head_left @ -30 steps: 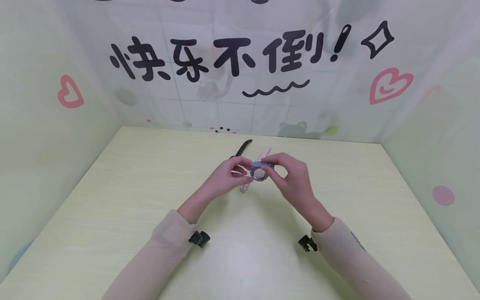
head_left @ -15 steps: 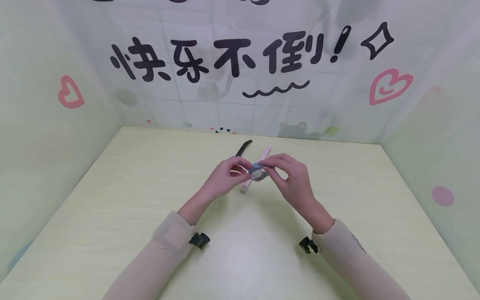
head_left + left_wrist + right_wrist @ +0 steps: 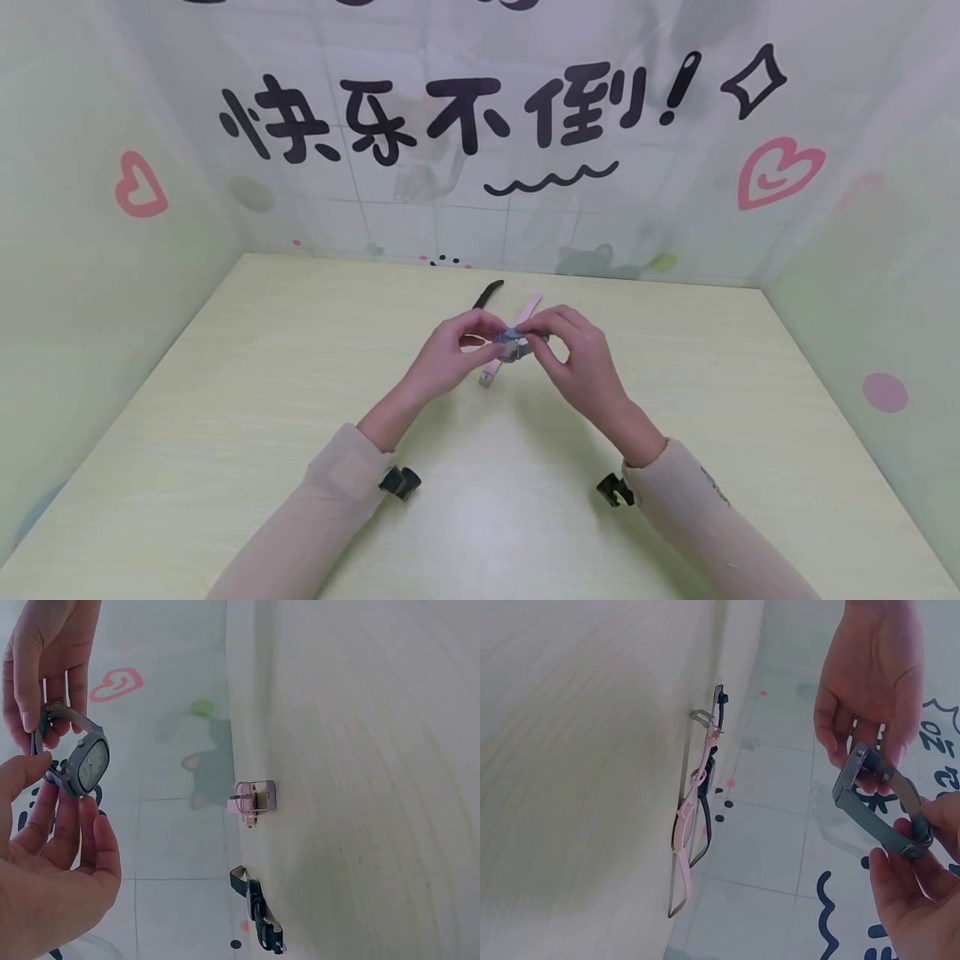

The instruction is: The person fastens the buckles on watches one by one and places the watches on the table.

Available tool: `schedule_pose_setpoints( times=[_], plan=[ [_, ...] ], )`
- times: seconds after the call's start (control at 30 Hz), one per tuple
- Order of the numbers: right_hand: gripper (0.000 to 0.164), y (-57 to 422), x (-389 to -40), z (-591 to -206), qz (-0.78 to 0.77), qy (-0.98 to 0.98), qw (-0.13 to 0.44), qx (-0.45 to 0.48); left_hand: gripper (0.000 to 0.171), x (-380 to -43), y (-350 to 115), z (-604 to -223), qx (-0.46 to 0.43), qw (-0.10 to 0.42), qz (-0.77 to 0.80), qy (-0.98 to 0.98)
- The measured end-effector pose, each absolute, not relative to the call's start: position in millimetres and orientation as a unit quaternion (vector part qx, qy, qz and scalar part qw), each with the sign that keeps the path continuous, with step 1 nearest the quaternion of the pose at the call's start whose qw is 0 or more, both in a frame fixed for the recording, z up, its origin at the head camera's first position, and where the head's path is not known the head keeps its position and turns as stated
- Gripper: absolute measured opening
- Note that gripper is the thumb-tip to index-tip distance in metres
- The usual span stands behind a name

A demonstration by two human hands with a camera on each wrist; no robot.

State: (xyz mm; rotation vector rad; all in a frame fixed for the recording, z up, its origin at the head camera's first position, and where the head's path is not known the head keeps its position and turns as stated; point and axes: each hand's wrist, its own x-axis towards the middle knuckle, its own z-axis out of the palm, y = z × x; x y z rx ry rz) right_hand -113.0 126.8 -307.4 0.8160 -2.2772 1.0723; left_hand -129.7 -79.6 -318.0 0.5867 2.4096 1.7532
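Note:
Both hands hold a grey-blue wristwatch (image 3: pixel 512 348) just above the table, its strap bent into a loop. My left hand (image 3: pixel 456 354) grips it at the case end; the left wrist view shows the pale dial of the watch (image 3: pixel 93 765) beside those fingers. With thumb and fingers my right hand (image 3: pixel 588 358) pinches the strap on the other side, where the strap (image 3: pixel 881 829) ends meet in the right wrist view. Fingers hide part of the fastening. Behind the hands lie a pink watch (image 3: pixel 528 307) and a black watch (image 3: pixel 489 293), both partly covered in the head view.
The pale wooden table (image 3: pixel 480 492) has printed panels at the back and both sides. The pink watch's buckle (image 3: pixel 264 796) points toward the person. A black wrist mount (image 3: pixel 400 482) sits at the left cuff, another mount (image 3: pixel 617 490) at the right.
The grey-blue watch has tilted, so its dial shows less in the head view. My right fingers have shifted slightly left along the strap; both arms stay almost in place.

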Motion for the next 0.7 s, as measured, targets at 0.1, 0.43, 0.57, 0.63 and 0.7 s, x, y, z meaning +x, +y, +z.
schedule_pose_setpoints(
  times=[0.1, 0.43, 0.57, 0.63, 0.7],
  plan=[
    [0.013, 126.6, -113.4, -307.8, 0.394, -0.835, 0.242, 0.299, 0.021, -128.9, -79.3, -317.2, 0.190, 0.038, 0.579, 0.792],
    [0.017, 126.2, -114.1, -308.6, 0.389, -0.842, 0.228, 0.297, 0.021, -127.0, -79.5, -315.6, 0.185, 0.003, 0.586, 0.789],
    [0.018, 126.9, -113.8, -307.7, 0.390, -0.844, 0.222, 0.293, 0.021, -128.3, -78.5, -317.1, 0.184, -0.004, 0.585, 0.790],
    [0.018, 127.3, -113.5, -307.2, 0.390, -0.845, 0.221, 0.292, 0.022, -128.6, -78.0, -317.5, 0.184, -0.006, 0.585, 0.790],
    [0.018, 127.7, -113.6, -306.8, 0.389, -0.845, 0.220, 0.293, 0.022, -128.3, -77.7, -317.4, 0.183, -0.008, 0.585, 0.790]
  ],
)
